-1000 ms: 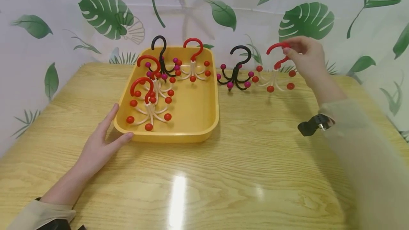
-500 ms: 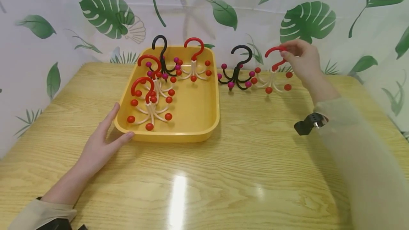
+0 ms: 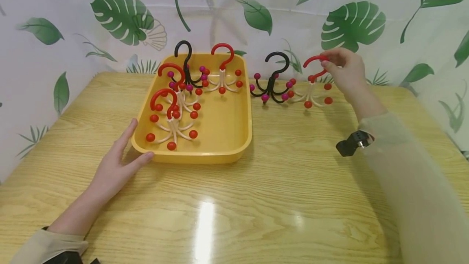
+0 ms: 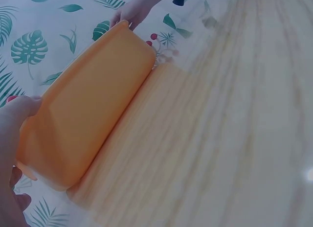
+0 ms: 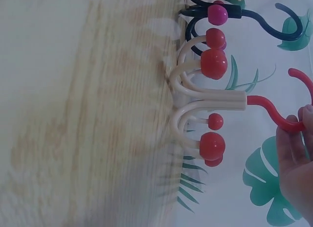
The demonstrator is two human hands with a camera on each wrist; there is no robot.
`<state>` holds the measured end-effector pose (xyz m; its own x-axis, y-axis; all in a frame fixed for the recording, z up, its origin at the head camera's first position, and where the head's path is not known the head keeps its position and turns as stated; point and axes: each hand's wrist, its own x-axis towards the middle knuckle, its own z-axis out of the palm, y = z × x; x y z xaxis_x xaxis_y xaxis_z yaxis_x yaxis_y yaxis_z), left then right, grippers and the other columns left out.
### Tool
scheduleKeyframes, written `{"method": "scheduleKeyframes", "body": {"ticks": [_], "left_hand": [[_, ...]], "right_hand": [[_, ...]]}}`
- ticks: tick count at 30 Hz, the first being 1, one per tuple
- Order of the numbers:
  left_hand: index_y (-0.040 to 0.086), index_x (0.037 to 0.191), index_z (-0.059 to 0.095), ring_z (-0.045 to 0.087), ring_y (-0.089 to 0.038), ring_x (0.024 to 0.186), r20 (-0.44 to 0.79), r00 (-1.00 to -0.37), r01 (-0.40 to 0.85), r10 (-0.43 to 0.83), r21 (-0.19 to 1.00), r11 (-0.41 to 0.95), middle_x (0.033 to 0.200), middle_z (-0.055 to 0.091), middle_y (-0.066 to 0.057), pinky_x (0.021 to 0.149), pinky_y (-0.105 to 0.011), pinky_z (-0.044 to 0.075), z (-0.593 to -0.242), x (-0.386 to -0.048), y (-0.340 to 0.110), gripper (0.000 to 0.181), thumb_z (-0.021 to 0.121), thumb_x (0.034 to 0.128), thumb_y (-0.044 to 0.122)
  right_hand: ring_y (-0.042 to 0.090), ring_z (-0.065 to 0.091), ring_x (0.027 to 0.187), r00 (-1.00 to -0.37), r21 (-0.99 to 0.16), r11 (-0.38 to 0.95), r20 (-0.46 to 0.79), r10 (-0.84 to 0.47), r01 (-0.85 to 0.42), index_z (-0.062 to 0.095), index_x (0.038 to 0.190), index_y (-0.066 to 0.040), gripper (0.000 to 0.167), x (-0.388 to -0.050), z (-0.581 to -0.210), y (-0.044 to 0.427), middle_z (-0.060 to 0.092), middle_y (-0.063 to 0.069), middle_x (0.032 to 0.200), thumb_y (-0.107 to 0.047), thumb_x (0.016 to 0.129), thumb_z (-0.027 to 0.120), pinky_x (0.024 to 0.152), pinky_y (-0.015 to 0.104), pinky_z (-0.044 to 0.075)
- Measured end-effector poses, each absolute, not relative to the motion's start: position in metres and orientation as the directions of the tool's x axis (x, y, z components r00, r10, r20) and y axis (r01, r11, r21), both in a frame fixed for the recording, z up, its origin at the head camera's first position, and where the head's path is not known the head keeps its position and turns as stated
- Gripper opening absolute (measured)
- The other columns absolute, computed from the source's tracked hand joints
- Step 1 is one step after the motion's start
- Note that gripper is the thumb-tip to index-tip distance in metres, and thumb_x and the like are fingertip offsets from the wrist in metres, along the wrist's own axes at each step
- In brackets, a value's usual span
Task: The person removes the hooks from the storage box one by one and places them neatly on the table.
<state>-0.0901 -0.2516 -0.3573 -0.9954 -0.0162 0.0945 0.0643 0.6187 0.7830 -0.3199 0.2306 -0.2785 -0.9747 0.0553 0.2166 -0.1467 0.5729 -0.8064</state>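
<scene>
My right hand [image 3: 346,68] pinches the red upper hook of a multi-arm hanger [image 3: 310,93] with white arms and red ball tips. It hangs upright just right of a black hanger [image 3: 271,84] with magenta balls, and their outer balls are close together. In the right wrist view, the white arm bottoms of the held hanger [image 5: 220,100] are at the table's back edge; contact cannot be told. Thumb and fingers spread, my left hand [image 3: 113,166] touches the front left corner of a yellow tray [image 3: 194,159]. The left wrist view has the thumb [image 4: 32,107] at the tray's rim.
Inside the tray stand a black hanger [image 3: 187,74], a red-and-white hanger [image 3: 222,78] and two more red-and-white hangers at the left, the front one [image 3: 172,127] overlapping the other. A leaf-patterned cloth [image 3: 293,11] rises behind the wooden table [image 3: 293,166].
My right hand has moved slightly left and down with the red-and-white hanger, closer to the black one outside the tray. The left hand and tray have stayed put.
</scene>
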Motion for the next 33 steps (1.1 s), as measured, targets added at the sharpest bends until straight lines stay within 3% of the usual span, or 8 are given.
{"method": "scheduleKeyframes", "body": {"ticks": [19,26,33], "left_hand": [[0.035,0.154,0.008,0.006,-0.037,0.144,0.083,-0.996,0.051,-0.023,0.783,0.620,0.160,0.008,-0.002,0.105,-0.070,0.011,-0.357,-0.089,-0.250,0.085,0.065,0.0901,0.041],[0.036,0.153,0.008,0.006,-0.037,0.143,0.080,-0.996,0.046,-0.026,0.780,0.624,0.160,0.008,-0.002,0.105,-0.070,0.011,-0.356,-0.088,-0.250,0.085,0.064,0.0901,0.041],[0.035,0.154,0.008,0.006,-0.037,0.144,0.077,-0.997,0.043,-0.028,0.782,0.622,0.160,0.008,-0.001,0.105,-0.070,0.011,-0.357,-0.088,-0.250,0.085,0.064,0.0901,0.042]], "right_hand": [[0.010,0.050,0.098,-0.971,-0.831,0.532,0.230,0.062,-0.163,0.060,0.127,-0.013,0.034,-0.317,-0.288,0.240,0.059,-0.002,0.109,-0.024,0.095,0.060,0.085,0.022,0.044],[0.018,0.046,0.110,-0.981,-0.822,0.556,0.184,0.056,-0.122,0.055,0.134,-0.016,0.043,-0.315,-0.292,0.242,0.055,0.004,0.122,-0.032,0.095,0.058,0.095,0.028,0.043],[0.019,0.042,0.127,-0.975,-0.837,0.523,0.216,0.048,-0.160,0.050,0.140,-0.017,0.052,-0.316,-0.292,0.243,0.050,0.004,0.138,-0.030,0.091,0.064,0.104,0.030,0.039]]}}
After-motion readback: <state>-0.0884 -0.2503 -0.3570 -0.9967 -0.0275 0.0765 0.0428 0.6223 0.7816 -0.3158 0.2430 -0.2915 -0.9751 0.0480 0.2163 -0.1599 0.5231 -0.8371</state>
